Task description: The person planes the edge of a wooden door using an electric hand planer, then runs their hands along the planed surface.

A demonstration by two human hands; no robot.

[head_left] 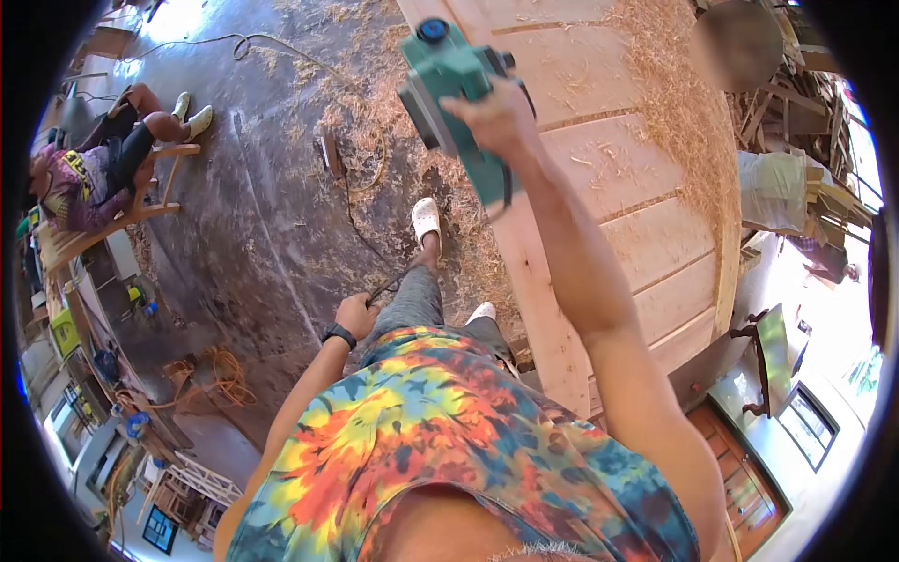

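Gripping the green electric planer [451,71] by its handle, my right hand [501,117] is curling its fingers closed around it. The planer is overlapping the left edge of the panelled wooden slab [585,80] in my view; I cannot tell whether its sole is touching wood. My left hand [354,316] is folding around a black cord [385,284] beside my thigh. Curly shavings [679,140] are covering the slab's right side.
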